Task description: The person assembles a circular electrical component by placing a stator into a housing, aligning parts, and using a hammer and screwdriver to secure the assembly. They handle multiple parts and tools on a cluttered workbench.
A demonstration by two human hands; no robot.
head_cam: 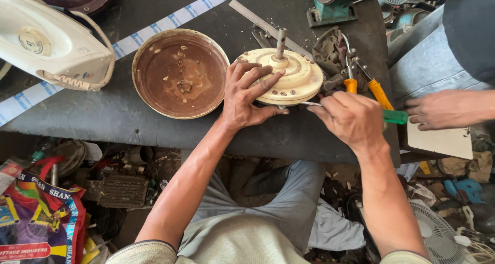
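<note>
On the dark tabletop (154, 124) the left hand (246, 96) lies spread, fingers apart, on the cream motor housing (289, 78), while at its four o'clock the right hand (353, 120) is closed round a green-handled screwdriver (394, 116), tip at the housing's lower edge, a rusty brown bowl (180, 73) at nine o'clock.

A dark tabletop (129, 119) carries an iron (49, 39) at its left edge, a brown bowl (179, 73) mid-table, a cream motor (289, 75) beside it, and pliers (366, 83) near the right edge.
</note>
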